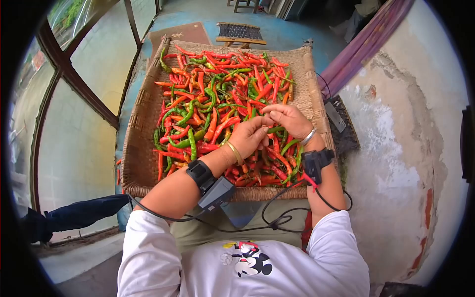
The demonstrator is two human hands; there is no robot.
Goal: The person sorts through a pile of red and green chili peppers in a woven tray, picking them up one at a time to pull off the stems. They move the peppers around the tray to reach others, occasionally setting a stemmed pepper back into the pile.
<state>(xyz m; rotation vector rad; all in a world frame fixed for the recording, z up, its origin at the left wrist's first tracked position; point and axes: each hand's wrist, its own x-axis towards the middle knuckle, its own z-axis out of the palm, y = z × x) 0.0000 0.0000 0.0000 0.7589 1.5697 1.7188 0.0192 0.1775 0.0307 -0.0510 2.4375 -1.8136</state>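
Head view. The main container is a shallow, four-sided woven basket [134,148], with a coarse plaited floor and a thick bound rim. It holds a loose layer of slender chili peppers [212,127], glossy, tapered and often curved: mostly red, with green and some orange ones mixed in. Bare weave shows along the basket's far and right sides.

I have both hands over the right-hand part of the basket, fingertips close together. Left hand [251,133]: grip drawn in, thumb and fingers bent. Right hand [288,119]: grip narrowed, thumb and forefinger directed at the left hand. I cannot tell whether either grip is clenched on a pepper or empty; the contact area is too small and partly covered. A green pepper [276,129] is just below the right hand.

A smooth gold-coloured bangle [234,152] is on the left wrist, a silver-coloured bangle [308,136] on the right. Each forearm carries a black strapped unit. A thin black cable [237,230] loops on the near side of the basket. Beyond its far rim is a low stool [241,33] with a wooden frame and dark webbed seat.
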